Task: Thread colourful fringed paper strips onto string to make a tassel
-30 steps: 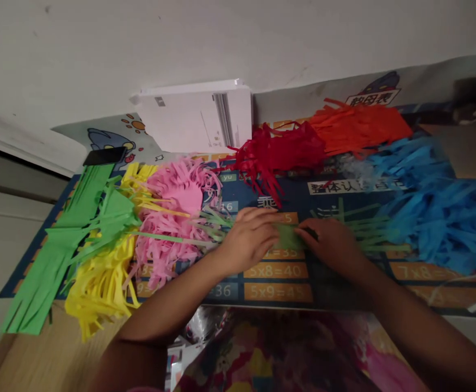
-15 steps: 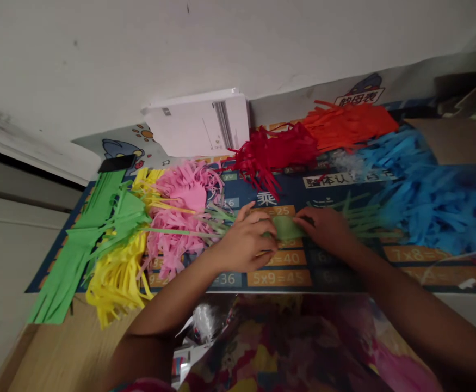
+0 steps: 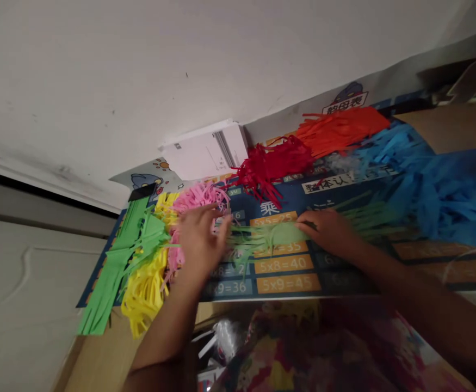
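1. The right hand (image 3: 327, 233) lies flat, fingers pressed down on the right end of a piece of dull green fringed paper (image 3: 274, 237); it pins the paper rather than gripping it. Judged from this, the pin should stay firm so the solid band does not slide on the slick mat.

2. The left hand (image 3: 199, 239) is spread open and holds nothing; its fingertips hover by the loose green strips at the paper's left end, with its back over the pink fringe pile (image 3: 199, 196). It is blurred, so I cannot tell whether it touches the strips.

3. The green paper lies on the multiplication-chart mat (image 3: 286, 283), between the two hands, its cut strips fanning left. A light, open-fingered sweep looks safest here, since thin strips tear or tangle easily.

4. Keeping the left hand clear of the pink fringe and the yellow fringe pile (image 3: 143, 283) would stop colours mixing.

5. Further out on the table lie bright green strips (image 3: 115, 272), red fringe (image 3: 274, 163), orange fringe (image 3: 339, 128), blue fringe (image 3: 437, 190) and a white booklet (image 3: 205, 155).
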The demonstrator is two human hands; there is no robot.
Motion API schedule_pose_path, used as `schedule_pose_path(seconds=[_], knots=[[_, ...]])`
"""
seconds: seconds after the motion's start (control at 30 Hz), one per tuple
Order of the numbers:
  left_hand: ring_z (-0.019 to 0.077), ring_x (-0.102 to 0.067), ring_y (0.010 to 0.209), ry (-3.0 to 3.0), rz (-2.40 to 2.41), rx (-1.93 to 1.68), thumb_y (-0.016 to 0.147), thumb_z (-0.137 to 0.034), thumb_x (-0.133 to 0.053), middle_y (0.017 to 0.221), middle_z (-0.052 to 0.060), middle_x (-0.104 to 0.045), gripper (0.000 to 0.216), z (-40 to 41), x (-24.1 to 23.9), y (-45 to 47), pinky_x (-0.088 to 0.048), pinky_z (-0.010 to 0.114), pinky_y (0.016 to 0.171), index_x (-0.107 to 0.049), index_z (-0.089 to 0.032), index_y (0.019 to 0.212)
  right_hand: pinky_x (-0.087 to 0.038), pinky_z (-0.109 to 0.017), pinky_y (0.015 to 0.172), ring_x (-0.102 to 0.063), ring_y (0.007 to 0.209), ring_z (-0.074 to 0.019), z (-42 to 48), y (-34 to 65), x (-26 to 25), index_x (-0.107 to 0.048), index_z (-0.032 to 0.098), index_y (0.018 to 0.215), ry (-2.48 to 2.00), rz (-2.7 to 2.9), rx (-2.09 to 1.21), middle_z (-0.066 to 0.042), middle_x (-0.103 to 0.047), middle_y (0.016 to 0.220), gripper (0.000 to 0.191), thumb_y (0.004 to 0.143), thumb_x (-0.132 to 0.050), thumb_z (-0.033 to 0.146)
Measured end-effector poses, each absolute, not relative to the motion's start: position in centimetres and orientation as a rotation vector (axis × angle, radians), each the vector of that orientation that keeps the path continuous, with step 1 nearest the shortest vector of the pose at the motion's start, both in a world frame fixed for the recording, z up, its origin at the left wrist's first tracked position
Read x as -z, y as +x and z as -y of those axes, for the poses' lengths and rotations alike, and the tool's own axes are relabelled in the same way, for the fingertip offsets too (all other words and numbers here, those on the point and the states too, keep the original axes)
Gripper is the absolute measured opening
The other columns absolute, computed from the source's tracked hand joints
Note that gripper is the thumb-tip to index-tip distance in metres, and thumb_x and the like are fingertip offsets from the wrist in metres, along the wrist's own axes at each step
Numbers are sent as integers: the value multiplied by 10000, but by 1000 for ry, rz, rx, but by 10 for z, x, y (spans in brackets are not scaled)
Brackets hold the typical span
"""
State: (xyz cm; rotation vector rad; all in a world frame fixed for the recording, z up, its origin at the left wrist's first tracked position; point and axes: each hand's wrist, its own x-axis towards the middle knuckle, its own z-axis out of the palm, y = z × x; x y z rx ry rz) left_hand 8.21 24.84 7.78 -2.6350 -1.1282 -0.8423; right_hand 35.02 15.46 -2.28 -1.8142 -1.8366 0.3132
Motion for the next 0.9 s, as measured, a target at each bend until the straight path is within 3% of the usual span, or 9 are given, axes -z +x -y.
schedule_pose_path(seconds=[0.07, 0.1, 0.2, 0.3, 0.47, 0.6, 0.73, 0.9], knots=[[268, -638, 1126, -2910, 1002, 713, 897, -412, -628, 1233, 124, -690, 453, -229, -64, 117, -491, 437, 982, -536, -179, 1275, -389, -328, 792, -682, 795, -198, -153, 351, 22, -722, 244, 906, -1755, 1883, -314, -13, -776, 897, 177, 952, -561, 305], [286, -641, 1127, -2993, 973, 533, 867, -403, -649, 1251, 147, -680, 569, -222, -56, 134, -483, 452, 989, -473, -153, 1346, -390, -327, 793, -678, 795, -197, -152, 351, 22, -720, 244, 913, -1736, 1902, -323, -12, -776, 905, 178, 954, -559, 307], [288, -690, 1015, -3050, 1093, 20, 829, -227, -614, 1087, 136, -734, 541, -217, -38, 161, -499, 433, 921, -455, -124, 1336, -392, -319, 747, -662, 758, -202, -151, 355, 21, -720, 243, 912, -1783, 1915, -355, -7, -772, 877, 191, 956, -548, 313], [260, -711, 966, -3089, 1216, -236, 800, -124, -565, 1062, 97, -750, 509, -237, -32, 147, -513, 394, 891, -484, -158, 1302, -376, -310, 697, -663, 730, -204, -154, 356, 22, -721, 238, 888, -1891, 1903, -367, -15, -764, 819, 203, 950, -542, 313], [241, -682, 1037, -3232, 1242, -96, 753, -85, -588, 1081, 49, -749, 437, -273, -47, 119, -484, 388, 952, -615, -203, 1173, -361, -320, 707, -666, 738, -200, -159, 350, 19, -718, 233, 868, -1973, 1921, -366, -27, -769, 843, 206, 949, -540, 300], [254, -654, 1063, -3370, 1221, 83, 828, -319, -681, 1111, 40, -748, 401, -267, -48, 136, -448, 419, 964, -632, -224, 1215, -369, -330, 750, -674, 769, -203, -159, 348, 19, -714, 230, 873, -1976, 1935, -376, -22, -772, 870, 189, 951, -551, 287], [289, -621, 1049, -3224, 1301, 175, 853, -548, -673, 1012, 43, -754, 381, -254, -37, 150, -377, 493, 957, -717, -245, 1081, -376, -334, 745, -671, 740, -201, -156, 351, 23, -714, 242, 888, -1939, 1923, -376, -10, -765, 842, 187, 955, -548, 297], [268, -596, 1019, -3167, 1341, 156, 880, -432, -685, 1004, 30, -733, 184, -254, -17, 150, -356, 455, 883, -753, -266, 920, -377, -348, 757, -674, 754, -209, -155, 354, 28, -706, 239, 904, -1925, 1915, -324, -15, -764, 854, 203, 963, -533, 327]])
